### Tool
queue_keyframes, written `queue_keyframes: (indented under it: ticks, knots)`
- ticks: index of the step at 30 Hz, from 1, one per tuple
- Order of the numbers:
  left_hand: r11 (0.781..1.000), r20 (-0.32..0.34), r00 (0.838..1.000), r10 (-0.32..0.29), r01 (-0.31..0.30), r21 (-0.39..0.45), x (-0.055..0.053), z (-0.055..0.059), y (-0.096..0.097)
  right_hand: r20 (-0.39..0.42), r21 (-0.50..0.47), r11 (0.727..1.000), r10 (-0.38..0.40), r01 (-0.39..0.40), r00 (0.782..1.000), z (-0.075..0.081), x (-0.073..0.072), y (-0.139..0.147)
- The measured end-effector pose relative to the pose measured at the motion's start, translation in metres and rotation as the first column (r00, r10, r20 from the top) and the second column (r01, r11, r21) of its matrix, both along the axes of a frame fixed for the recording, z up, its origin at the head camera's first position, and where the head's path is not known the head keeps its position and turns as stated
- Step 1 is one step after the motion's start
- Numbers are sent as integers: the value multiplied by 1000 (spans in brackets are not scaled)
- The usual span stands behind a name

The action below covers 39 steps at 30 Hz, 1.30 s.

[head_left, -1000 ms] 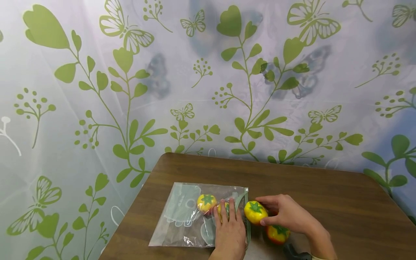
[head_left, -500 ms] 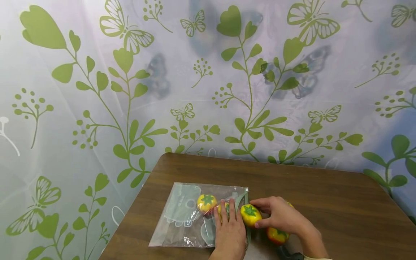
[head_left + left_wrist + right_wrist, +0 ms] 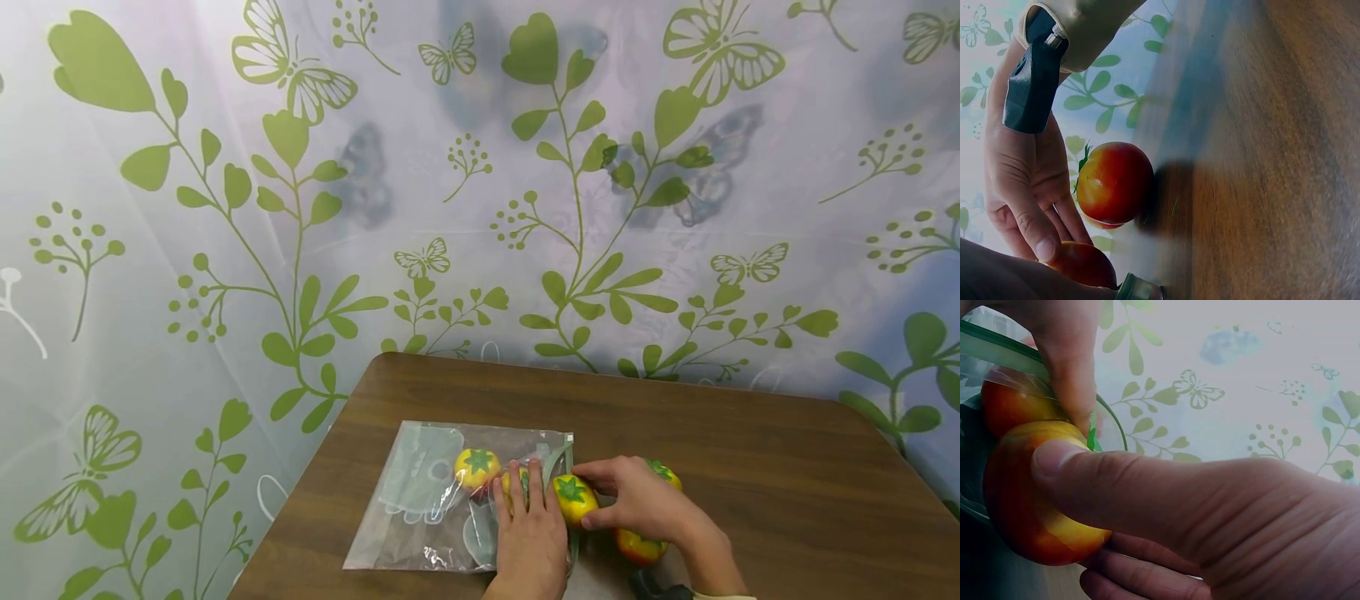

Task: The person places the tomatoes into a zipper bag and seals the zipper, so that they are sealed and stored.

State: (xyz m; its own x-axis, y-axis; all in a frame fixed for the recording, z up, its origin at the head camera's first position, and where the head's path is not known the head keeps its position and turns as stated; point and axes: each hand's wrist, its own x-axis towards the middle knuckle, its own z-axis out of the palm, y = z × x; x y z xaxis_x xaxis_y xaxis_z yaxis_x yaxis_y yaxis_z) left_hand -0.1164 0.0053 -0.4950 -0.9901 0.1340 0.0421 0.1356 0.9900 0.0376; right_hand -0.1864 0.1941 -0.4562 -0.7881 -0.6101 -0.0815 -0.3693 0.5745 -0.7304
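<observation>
My right hand [image 3: 647, 502] pinches a yellow-red tomato [image 3: 574, 500] with a green star-shaped leaf top, thumb on its near side. That tomato is at the mouth of a clear zip bag [image 3: 420, 542], overlapping its green edge. In the right wrist view the thumb presses on the held tomato [image 3: 1041, 506], with another tomato [image 3: 1013, 403] behind it under the plastic. My left hand [image 3: 531, 533] lies on the bag near its mouth, fingers spread and straight over a bagged tomato [image 3: 517, 492]; its thumb is hidden in the head view. Another bagged tomato [image 3: 477, 471] sits further left.
Two loose tomatoes stand right of the bag: a rear tomato [image 3: 665, 472] and a front tomato [image 3: 641, 547], both partly hidden by the right hand. A brown wooden table [image 3: 787, 483] carries everything. A patterned curtain [image 3: 480, 208] hangs behind its far edge.
My right hand has moved left with its tomato, bringing it to the bag's mouth. The rear loose tomato shows more now. My left hand has stayed in place.
</observation>
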Motion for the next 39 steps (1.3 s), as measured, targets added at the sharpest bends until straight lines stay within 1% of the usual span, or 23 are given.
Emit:
queue_keyframes:
  ticks: [7,13,17,21,27,31,33,39]
  knots:
    - [1000,-23,1000,-3,3,-10,2,1,0,7,-15,1000,-3,4,1000,-3,0,-5]
    - [1000,-13,1000,-6,5,-27,2,1,1,31,-32,999,5,-4,999,-5,-1,-9]
    - [1000,-20,1000,-1,1,-15,2,1,2,28,-46,999,20,-19,999,-10,-2,-14]
    - [1000,-37,999,-6,5,-12,3,1,2,-18,-26,999,22,-23,1000,-14,-3,-20]
    - [999,-46,999,-6,5,-31,3,1,1,-90,-17,1000,-6,5,996,-21,-3,-30]
    - [1000,-48,999,2,-3,-31,2,2,1,-105,-12,1000,-17,16,994,-23,-3,-32]
    - [1000,-46,999,1,-2,-29,2,2,1,-91,-12,1000,-18,17,996,-21,-3,-31]
    - [1000,-29,1000,-7,6,-27,2,2,2,-1,-15,1000,-9,9,1000,-14,-2,-23]
